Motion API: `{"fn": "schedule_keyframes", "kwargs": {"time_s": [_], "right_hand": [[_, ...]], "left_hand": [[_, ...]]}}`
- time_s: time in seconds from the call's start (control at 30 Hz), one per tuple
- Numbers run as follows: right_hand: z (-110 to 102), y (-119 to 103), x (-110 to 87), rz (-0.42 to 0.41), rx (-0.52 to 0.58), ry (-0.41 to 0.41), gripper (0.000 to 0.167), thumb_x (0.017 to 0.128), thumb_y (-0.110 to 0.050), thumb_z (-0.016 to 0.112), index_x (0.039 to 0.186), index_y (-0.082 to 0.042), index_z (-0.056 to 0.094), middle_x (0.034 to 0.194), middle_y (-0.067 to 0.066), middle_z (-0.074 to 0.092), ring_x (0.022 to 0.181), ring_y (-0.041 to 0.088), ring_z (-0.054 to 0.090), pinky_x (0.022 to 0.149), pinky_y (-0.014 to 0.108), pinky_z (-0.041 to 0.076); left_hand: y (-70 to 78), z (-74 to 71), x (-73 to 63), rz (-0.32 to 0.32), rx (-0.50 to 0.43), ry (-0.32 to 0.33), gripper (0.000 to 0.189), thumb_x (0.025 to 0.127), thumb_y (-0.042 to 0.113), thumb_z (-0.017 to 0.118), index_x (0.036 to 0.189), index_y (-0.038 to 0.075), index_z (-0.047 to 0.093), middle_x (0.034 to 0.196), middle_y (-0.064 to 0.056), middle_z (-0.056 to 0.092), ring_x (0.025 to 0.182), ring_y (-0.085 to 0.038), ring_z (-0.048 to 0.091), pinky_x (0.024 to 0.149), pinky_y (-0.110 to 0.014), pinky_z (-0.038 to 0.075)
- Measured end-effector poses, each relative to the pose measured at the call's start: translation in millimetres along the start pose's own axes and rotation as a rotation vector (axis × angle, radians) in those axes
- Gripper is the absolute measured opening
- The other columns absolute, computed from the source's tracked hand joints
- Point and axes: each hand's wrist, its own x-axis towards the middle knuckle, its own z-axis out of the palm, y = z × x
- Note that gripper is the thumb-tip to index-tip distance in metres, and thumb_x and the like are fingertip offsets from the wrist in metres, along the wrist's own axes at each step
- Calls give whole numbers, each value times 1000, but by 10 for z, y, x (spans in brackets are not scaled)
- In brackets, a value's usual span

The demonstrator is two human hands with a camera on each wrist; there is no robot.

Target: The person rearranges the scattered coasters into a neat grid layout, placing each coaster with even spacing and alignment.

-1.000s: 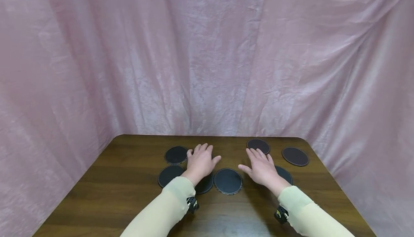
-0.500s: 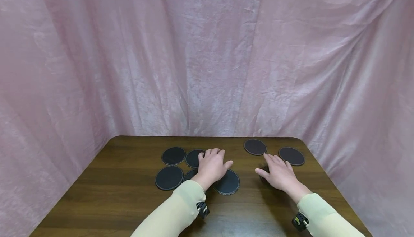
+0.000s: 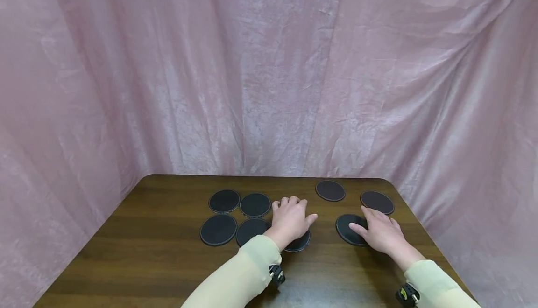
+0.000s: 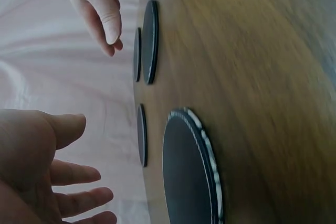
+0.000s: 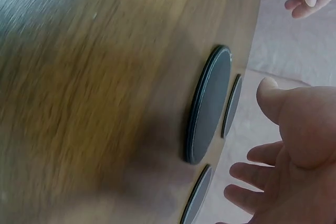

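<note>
Pale yellow sleeves (image 3: 231,281) with mint-green cuffs (image 3: 261,251) carry small black wrist devices (image 3: 277,276).

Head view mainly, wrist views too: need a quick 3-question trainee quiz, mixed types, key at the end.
1. Count: how many dark discs show, wholly or partly, in the head view?
2. True or false: in the right wrist view, the right hand grips one of the dark discs.
3. Fill in the colour: the cloth behind the table is ___.

Key:
1. Eight; one is partly covered by the left hand.
2. False; its fingers are curled round none of them.
3. Pink.
</note>
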Motion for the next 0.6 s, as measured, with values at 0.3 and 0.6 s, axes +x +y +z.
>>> {"fn": "schedule_keyframes", "kwargs": {"time_s": [0.3, 0.6], "right_hand": [[-30, 213, -30, 45, -36, -22, 87, 110, -56, 62, 160, 12, 43, 159, 44, 41, 142, 70, 41, 104, 83, 38], [-38, 300, -43, 77, -29, -58, 86, 110, -56, 62, 159, 13, 44, 159, 47, 38, 140, 72, 40, 102, 83, 40]], "left_hand": [[296, 58, 21, 16, 22, -13, 55, 107, 64, 64, 143, 24, 73, 138, -3, 67, 129, -30, 57, 109, -56, 41], [486, 148, 64, 14, 25, -26, 48, 105, 64, 67, 130, 23, 77, 122, -2, 69, 118, -28, 59, 104, -53, 42]]}}
